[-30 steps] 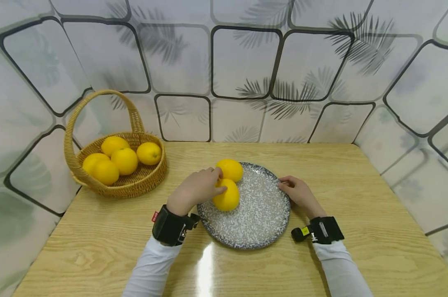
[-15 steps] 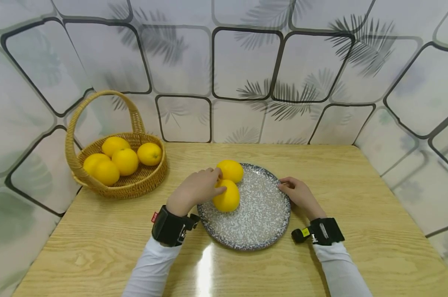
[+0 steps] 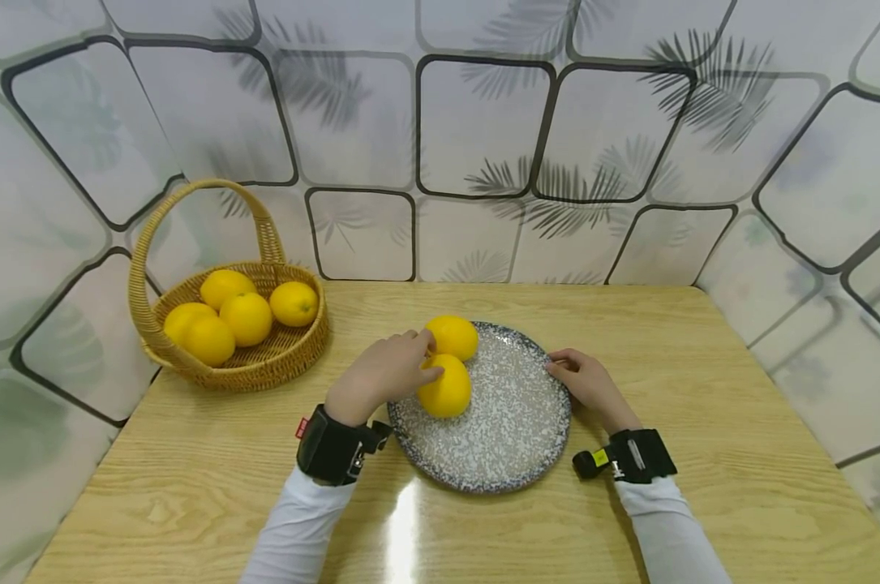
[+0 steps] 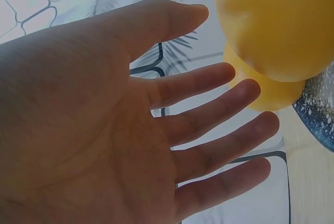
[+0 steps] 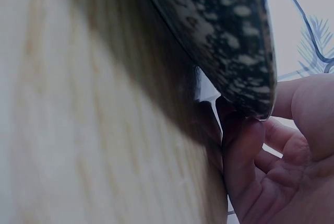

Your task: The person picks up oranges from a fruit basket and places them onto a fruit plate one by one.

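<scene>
Plate, one: round, speckled grey with a darker rim, lying on the table between the two hands. Front fruit, one: yellow, rounded, on the left part of the plate. Rear fruit, one: yellow, at the plate's far left edge, directly behind the front fruit; whether the two touch cannot be told. Left hand: reaching over the plate's left rim, released, fingers extended and spread, thumb apart from them; its tips lie close by both fruits, actual contact uncertain. Right hand: at the plate's right rim, grasping the edge between thumb and fingers, some fingers tucked underneath. Basket, one: tan wicker, oval, with a tall arched handle, standing at the far left of the table, well apart from the plate. Basket fruit, five visible: yellow, four grouped towards the left, one at the right side. Wrist straps, two: black, one per arm, the left bearing a small red tag. Sleeves, two: white. Table: pale wood grain. Wall covering: pale, with dark rounded outlines and grey leaf prints.
</scene>
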`<state>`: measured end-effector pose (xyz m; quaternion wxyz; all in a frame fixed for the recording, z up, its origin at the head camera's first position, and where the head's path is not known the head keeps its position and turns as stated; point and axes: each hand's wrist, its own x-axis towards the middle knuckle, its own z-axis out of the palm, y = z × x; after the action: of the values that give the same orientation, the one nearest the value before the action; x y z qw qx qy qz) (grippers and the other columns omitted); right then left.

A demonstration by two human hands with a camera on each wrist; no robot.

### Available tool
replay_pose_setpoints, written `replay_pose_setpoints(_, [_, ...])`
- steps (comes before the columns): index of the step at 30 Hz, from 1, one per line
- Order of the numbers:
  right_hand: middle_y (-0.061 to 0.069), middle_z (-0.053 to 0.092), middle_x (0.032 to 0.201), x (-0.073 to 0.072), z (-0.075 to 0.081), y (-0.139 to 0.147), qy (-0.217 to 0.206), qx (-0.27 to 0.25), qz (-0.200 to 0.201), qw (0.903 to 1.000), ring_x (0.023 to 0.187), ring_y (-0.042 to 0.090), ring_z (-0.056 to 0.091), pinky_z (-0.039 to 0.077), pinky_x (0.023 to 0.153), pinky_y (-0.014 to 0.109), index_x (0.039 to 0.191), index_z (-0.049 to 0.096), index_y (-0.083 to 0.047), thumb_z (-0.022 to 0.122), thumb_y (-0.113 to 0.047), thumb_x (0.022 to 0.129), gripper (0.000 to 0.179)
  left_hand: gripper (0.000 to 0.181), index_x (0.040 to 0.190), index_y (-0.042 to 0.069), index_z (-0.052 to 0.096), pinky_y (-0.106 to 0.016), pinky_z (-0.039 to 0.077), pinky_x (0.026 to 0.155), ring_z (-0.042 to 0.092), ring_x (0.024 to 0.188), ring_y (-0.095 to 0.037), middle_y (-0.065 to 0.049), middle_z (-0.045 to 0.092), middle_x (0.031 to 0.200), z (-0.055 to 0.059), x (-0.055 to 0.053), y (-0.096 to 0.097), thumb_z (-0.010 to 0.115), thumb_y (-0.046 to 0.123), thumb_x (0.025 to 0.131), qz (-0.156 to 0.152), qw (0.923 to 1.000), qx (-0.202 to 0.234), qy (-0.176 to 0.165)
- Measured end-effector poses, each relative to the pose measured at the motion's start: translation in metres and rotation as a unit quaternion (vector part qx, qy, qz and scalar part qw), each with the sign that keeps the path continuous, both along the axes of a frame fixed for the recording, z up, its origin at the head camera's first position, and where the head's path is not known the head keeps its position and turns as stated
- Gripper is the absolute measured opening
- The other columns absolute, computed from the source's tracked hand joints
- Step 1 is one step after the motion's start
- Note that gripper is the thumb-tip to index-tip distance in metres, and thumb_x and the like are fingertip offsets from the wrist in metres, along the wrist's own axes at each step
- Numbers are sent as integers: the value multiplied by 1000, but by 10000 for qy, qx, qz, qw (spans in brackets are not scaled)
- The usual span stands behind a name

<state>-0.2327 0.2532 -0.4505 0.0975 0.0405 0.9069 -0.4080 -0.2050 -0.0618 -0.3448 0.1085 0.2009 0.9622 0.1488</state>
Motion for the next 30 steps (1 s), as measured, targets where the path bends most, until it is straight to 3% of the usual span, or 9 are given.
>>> replay_pose_setpoints(30, [26,61,123,1,4,0,-13,-69,28,10000,97,28,58,46,68,24,136,52,-2,52,-31,98,47,44,127,6,55,-44,52,89,61,95,-25,-13,65,113,2,1,0,57,36,95,-13,10000,-1,-32])
